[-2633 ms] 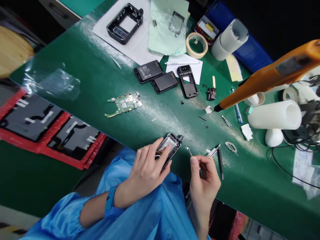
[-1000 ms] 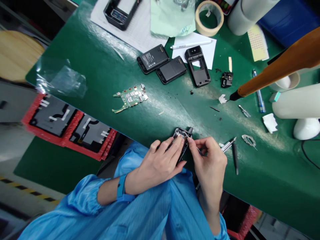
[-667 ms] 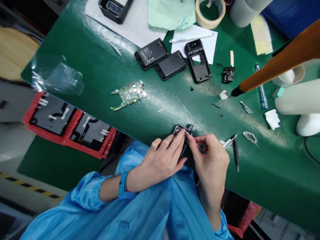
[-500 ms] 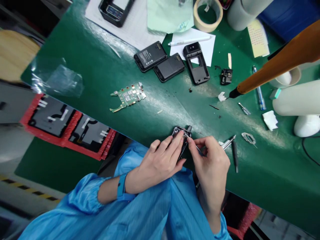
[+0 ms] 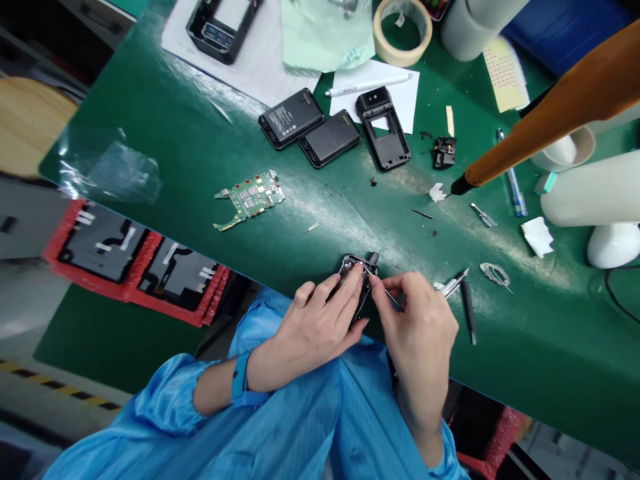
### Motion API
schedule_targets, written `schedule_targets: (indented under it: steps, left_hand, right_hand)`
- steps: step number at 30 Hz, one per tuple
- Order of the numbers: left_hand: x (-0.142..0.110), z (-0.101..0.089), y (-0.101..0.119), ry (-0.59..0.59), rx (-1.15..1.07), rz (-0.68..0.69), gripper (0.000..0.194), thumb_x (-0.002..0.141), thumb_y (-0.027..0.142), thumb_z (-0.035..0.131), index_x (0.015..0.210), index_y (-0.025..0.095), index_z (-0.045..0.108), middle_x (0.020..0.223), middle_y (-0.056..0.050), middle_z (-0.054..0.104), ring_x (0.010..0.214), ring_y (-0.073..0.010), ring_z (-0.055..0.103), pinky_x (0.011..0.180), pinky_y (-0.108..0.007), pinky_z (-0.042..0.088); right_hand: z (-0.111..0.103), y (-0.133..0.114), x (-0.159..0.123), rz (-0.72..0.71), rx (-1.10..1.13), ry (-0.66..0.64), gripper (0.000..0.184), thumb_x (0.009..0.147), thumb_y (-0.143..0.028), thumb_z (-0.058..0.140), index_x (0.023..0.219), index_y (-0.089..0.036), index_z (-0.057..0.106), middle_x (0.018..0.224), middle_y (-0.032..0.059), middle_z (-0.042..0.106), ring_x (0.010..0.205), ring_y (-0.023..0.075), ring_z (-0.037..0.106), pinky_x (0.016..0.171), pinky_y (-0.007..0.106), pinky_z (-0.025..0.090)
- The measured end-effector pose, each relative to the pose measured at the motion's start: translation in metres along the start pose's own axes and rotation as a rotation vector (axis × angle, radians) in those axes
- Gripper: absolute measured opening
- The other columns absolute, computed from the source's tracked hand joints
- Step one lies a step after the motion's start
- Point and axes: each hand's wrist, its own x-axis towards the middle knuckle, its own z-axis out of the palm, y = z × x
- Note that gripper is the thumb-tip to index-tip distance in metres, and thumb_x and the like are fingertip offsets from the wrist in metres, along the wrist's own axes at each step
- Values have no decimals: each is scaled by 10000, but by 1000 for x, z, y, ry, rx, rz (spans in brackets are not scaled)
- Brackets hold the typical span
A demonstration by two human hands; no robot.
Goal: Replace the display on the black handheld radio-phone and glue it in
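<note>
Two hands at the near table edge (image 5: 280,267). Head view: left hand (image 5: 313,327) clamps the black device housing (image 5: 356,275); right hand (image 5: 417,327) pinches tweezers (image 5: 387,299) into it. Best kept braced, tips moved gently.

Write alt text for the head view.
At a green bench's near edge, the left hand holds a small black device frame while the right hand works a thin metal tool into it. A circuit board and two batteries lie beyond.
</note>
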Motion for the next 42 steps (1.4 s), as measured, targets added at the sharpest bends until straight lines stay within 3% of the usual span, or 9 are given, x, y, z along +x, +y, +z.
schedule_targets:
  steps: [9,17,24,42]
  left_hand:
    - [3,-5,-1,9,-26,10,462,1146,325,546,1444,65,786,1587,-78,732,1180,-288,665,937,-466,443]
    - [8,-6,-1,-24,12,23,436,1083,344,654,1394,83,816,1563,-72,754,1230,-314,632,979,-470,441]
    - [-1,-6,3,-20,28,-4,471,1148,345,567,1481,77,764,1586,-43,738,1273,-289,623,957,-472,434]
    - [-1,-3,2,-3,1,-26,476,1198,346,475,1458,97,786,1545,-26,765,1251,-272,641,939,-468,436]
  right_hand:
    - [-5,-1,0,-38,-79,-10,352,1196,-430,579,906,-232,595,838,-12,654,680,187,501,664,354,331]
    - [-11,-1,-7,16,17,-25,255,1175,-355,639,963,-215,613,894,-8,672,725,158,530,705,331,372]
    - [-7,0,-8,-10,25,-17,218,1176,-326,635,990,-212,619,902,-10,661,712,156,541,700,325,381]
    - [-1,-6,-2,-45,-57,-77,328,1205,-382,556,923,-216,576,859,-6,639,687,160,546,645,331,345]
